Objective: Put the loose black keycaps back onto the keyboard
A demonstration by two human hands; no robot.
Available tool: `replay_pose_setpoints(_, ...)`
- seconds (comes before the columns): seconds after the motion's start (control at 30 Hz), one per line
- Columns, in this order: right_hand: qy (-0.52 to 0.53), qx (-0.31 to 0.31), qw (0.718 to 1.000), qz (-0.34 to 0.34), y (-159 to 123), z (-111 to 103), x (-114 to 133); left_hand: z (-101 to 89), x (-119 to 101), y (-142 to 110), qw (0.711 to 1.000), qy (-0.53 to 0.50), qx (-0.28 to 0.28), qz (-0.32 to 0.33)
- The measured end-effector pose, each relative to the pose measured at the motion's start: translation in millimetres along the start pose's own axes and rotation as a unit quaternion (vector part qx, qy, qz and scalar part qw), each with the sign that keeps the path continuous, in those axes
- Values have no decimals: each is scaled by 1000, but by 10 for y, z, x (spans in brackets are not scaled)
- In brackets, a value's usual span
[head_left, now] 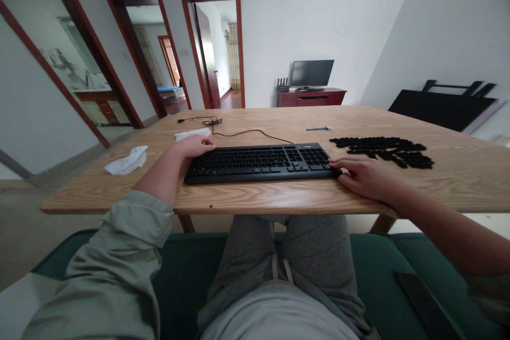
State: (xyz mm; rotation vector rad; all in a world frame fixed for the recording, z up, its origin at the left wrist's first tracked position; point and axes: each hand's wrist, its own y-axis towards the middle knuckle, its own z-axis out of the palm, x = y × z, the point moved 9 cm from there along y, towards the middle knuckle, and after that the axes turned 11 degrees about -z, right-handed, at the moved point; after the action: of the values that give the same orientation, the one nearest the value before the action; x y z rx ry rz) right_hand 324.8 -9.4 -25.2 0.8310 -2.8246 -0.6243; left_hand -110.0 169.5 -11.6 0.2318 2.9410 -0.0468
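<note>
A black keyboard [261,162] lies near the front edge of a wooden table [279,196]. My left hand [195,146] rests at the keyboard's far left corner, fingers curled against its edge. My right hand [364,175] lies on the table at the keyboard's right end, fingertips touching its edge, fingers fairly flat. A heap of loose black keycaps [382,150] sits just beyond my right hand. The keyboard's cable [243,133] runs back across the table to a coil.
A crumpled white tissue [127,162] lies at the table's left, a second one [192,133] behind my left hand. A small blue tool [319,128] lies further back. A monitor on a red cabinet [311,96] stands by the far wall.
</note>
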Motion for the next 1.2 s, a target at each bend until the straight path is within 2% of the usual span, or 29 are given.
replay_pose_setpoints(0.27,55,-24,998,35,-49,-6,-76,-43,-22,-26,1000,0,-14,-3)
replay_pose_setpoints(0.47,93,1,994,63,1,32,-124,-27,-15,-12,1000,7,-6,-8)
replay_pose_setpoints(0.63,88,10,996,31,112,-16,-75,-21,-18,-9,1000,7,-2,-7)
replay_pose_setpoints(0.77,49,57,997,2,215,-21,5,-29,-42,-20,1000,9,-8,5)
replay_pose_setpoints(0.83,33,78,996,6,239,-89,-39,-30,-43,-26,1000,7,-8,7)
replay_pose_setpoints(0.9,14,68,996,53,200,-283,-273,-23,-44,-29,1000,5,-5,9)
replay_pose_setpoints(0.93,3,51,994,97,135,-428,-484,-22,-43,-29,1000,3,-4,11)
replay_pose_setpoints(1.03,-14,2,959,282,-324,-868,-1394,-21,-40,-22,1000,-5,-5,12)
replay_pose_setpoints(1.07,-20,-16,948,317,-513,-994,-1687,-19,-34,-17,1000,-6,-5,10)
replay_pose_setpoints(1.13,-17,-32,936,350,-887,-1130,-2186,-15,-22,-6,1000,-5,-6,6)
replay_pose_setpoints(1.2,-2,-18,927,375,-1241,-1098,-2529,-12,-12,5,1000,-3,-7,3)
